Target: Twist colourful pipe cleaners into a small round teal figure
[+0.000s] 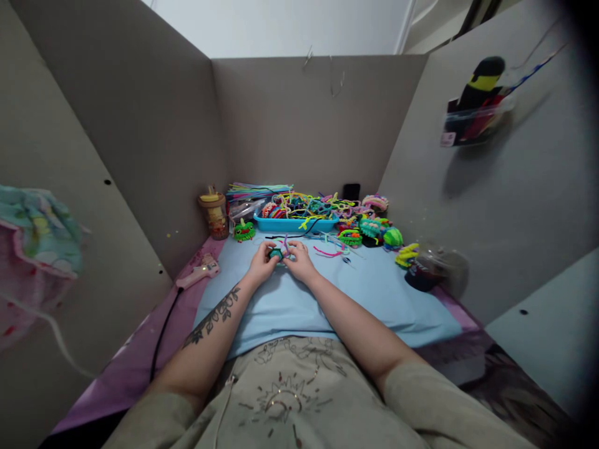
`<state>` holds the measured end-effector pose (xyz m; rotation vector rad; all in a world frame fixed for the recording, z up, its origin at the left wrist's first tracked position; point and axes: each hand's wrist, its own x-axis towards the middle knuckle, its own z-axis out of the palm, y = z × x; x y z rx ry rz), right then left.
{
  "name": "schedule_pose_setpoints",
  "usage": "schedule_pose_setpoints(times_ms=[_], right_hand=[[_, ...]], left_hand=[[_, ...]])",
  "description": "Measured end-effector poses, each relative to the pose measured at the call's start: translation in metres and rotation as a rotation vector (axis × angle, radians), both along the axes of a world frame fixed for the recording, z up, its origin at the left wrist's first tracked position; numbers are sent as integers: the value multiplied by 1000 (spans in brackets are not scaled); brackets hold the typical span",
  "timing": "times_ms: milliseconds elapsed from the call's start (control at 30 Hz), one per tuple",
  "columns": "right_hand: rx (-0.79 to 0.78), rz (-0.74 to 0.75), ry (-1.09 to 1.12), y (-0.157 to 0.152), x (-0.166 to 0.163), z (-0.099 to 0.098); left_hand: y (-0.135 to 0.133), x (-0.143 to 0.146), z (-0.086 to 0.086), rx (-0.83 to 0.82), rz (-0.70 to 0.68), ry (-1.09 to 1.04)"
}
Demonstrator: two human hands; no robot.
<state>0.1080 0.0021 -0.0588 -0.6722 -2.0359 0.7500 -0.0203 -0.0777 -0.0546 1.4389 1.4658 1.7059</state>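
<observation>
Over the light blue cloth (276,299), my left hand (261,264) is closed around a small dark teal piece (276,254) that looks like coiled pipe cleaner. Pinched in my right hand (301,263) is a purple pipe cleaner (286,244), its end sticking up beside the teal piece. Both hands are close together, and the fingers partly hide where the two parts meet. Just beyond them, a green frog-like figure (244,231) made of pipe cleaner sits to the left. Loose pink pipe cleaner (327,252) lies to the right.
A blue tray (296,226) heaped with colourful pipe cleaners stands at the back. Finished-looking fuzzy pieces (393,236) cluster to its right, near a dark cap (421,274). On the left are a pink glue gun (201,272) and a lidded cup (216,216). Grey panels enclose three sides.
</observation>
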Motion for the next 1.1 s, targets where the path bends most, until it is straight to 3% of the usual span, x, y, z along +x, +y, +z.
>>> schedule_pose_setpoints(times_ms=[233, 467, 800, 1100], right_hand=[[17, -41, -20, -2, 2, 2], [-38, -29, 64, 3, 4, 4], [-84, 22, 19, 9, -2, -7], [-70, 1, 141, 2, 2, 1]], left_hand=[[0, -1, -1, -35, -24, -8], [-1, -1, 3, -57, -65, -178], [-4, 3, 6, -80, -105, -174], [0, -4, 5, 39, 39, -188]])
